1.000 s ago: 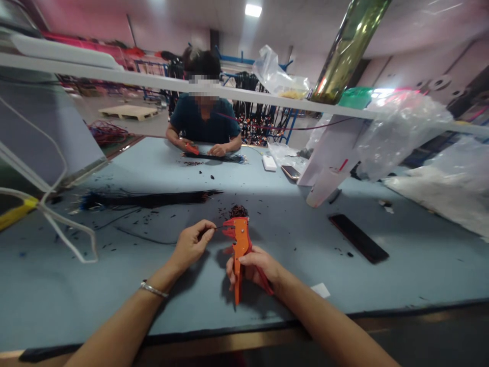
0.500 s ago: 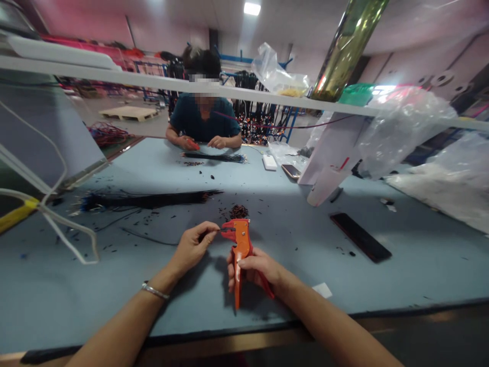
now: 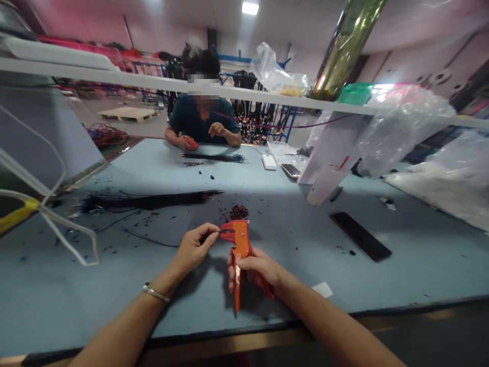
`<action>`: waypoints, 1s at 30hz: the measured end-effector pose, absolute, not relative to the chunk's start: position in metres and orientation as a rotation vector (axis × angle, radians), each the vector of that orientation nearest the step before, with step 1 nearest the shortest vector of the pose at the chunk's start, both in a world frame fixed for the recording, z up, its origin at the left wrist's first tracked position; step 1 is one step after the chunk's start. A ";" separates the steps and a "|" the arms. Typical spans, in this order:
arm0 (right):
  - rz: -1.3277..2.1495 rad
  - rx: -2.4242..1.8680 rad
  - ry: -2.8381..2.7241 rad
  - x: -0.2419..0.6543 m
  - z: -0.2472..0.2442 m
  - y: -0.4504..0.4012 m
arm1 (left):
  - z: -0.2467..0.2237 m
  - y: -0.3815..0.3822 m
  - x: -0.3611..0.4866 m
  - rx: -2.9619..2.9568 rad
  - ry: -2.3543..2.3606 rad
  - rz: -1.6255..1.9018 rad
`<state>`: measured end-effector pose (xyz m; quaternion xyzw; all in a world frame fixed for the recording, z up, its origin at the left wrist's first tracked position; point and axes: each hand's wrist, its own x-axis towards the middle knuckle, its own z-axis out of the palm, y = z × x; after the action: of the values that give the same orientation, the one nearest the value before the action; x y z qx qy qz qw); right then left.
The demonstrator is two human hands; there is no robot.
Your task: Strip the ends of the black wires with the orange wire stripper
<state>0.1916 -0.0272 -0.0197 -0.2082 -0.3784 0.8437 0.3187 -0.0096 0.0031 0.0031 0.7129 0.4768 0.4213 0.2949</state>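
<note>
My right hand (image 3: 255,270) is wrapped round the handles of an orange and red wire stripper (image 3: 240,239), whose jaws point left. Between thumb and finger, my left hand (image 3: 196,247) pinches a thin dark wire (image 3: 148,240); its tip is at the jaws and the rest trails left over the table. Just beyond the tool lies a small pile of dark clippings (image 3: 239,211). A long bundle of black wires (image 3: 153,200) rests further back on the left.
Across the blue-grey table (image 3: 290,306), a person (image 3: 204,120) holds a red tool near another wire bundle (image 3: 214,157). A black phone (image 3: 360,236), a white cup (image 3: 324,186) and plastic bags (image 3: 408,127) are on the right. A white shelf bar (image 3: 153,79) crosses ahead.
The person opposite has raised one hand off the table. My own hands, the wire and the stripper look almost unmoved.
</note>
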 end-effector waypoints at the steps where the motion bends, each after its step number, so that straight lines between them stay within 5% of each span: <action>1: 2.212 -0.556 -1.000 0.192 -0.020 -0.028 | 0.003 0.003 -0.010 1.906 1.269 1.120; 30: 1.918 -0.805 -1.313 0.189 -0.001 -0.043 | 0.012 -0.007 -0.013 1.932 1.102 1.224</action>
<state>0.1889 -0.0430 -0.0014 -0.3083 -0.5032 0.7348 0.3342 -0.0127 -0.0068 0.0124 0.7268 0.4146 0.4603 0.2967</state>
